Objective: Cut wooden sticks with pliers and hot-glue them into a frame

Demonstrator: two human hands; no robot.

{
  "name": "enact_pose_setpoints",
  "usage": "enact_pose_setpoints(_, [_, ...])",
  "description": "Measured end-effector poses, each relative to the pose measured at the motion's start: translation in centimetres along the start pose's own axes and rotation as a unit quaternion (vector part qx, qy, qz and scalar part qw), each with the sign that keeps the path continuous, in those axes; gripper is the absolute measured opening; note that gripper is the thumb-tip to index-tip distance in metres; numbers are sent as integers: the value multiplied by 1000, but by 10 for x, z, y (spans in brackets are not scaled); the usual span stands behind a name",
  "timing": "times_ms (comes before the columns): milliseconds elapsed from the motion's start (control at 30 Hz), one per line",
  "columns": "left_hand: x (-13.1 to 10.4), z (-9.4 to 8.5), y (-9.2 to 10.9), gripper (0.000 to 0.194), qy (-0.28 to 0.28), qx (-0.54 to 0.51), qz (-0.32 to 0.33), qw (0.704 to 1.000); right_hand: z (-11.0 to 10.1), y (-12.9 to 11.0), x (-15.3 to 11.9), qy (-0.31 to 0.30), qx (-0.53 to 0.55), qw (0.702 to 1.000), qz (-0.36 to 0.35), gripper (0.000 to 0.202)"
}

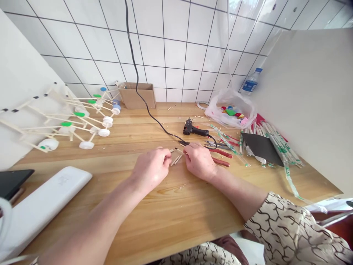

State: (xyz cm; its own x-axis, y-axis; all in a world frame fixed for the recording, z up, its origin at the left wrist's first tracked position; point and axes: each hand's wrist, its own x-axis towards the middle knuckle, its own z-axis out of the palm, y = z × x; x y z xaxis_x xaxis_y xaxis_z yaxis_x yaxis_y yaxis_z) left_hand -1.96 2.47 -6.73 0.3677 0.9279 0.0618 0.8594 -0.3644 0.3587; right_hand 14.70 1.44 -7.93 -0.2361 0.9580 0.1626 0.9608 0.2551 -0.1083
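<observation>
Both hands are rested on the light wooden tabletop (pixel 176 221), near its middle.

Left hand (pixel 151 167): fingers curled in, tips pinched on one end of a short thin wooden stick (pixel 171 151).

Right hand (pixel 199 161): fingers curled, tips closed on another short wooden stick piece (pixel 179 150), just opposite the left hand. Whether the two pieces are joined cannot be told.

Two more cut wooden stick pieces (pixel 177 159) are laid on the table between the hands, just below the fingertips, crossed at a shallow angle.

Just behind the right hand: red-handled pliers (pixel 220 156), partly hidden by the hand. Further back, a black hot glue gun (pixel 194 129) is laid on its side, with its black cable (pixel 138 88) run up the white tiled wall.

Right of the pliers: a black card sheet (pixel 259 147) over a pile of wrapped chopsticks (pixel 278 143). Behind that, a clear plastic bag of coloured bottle caps (pixel 231 110).

Far left: a stick frame model with white and green bottle caps (pixel 79 121), against a white board. A brown cardboard box (pixel 138 95) is set against the wall. A white rectangular device (pixel 44 202) is laid at the near left edge.
</observation>
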Motion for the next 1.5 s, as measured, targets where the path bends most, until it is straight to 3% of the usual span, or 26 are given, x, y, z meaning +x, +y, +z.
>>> enact_pose_setpoints(67, [3,-4,-12,18,23,-22,-1,999,-1,-1,2,-2,2,1000,-1,18])
enact_pose_setpoints(167, [9,-12,-27,18,36,-80,-54,995,-3,1,6,-5,8,1000,0,17])
enact_pose_setpoints(300, [13,-12,-29,17,30,-134,-105,985,-5,3,15,-11,8,1000,-3,17])
enact_pose_setpoints(567, [11,11,-27,13,51,-93,-51,993,-1,2,31,14,30,999,-28,15])
enact_pose_setpoints(800, [11,17,-31,11,65,-55,-14,996,7,14,19,112,4,987,-114,16])
enact_pose_setpoints(1000, [10,21,-31,11,77,-38,-7,996,10,16,14,144,-11,978,-148,17])
enact_pose_setpoints(1500, [10,18,-22,11,42,-29,-60,997,16,16,10,108,32,986,-122,20])
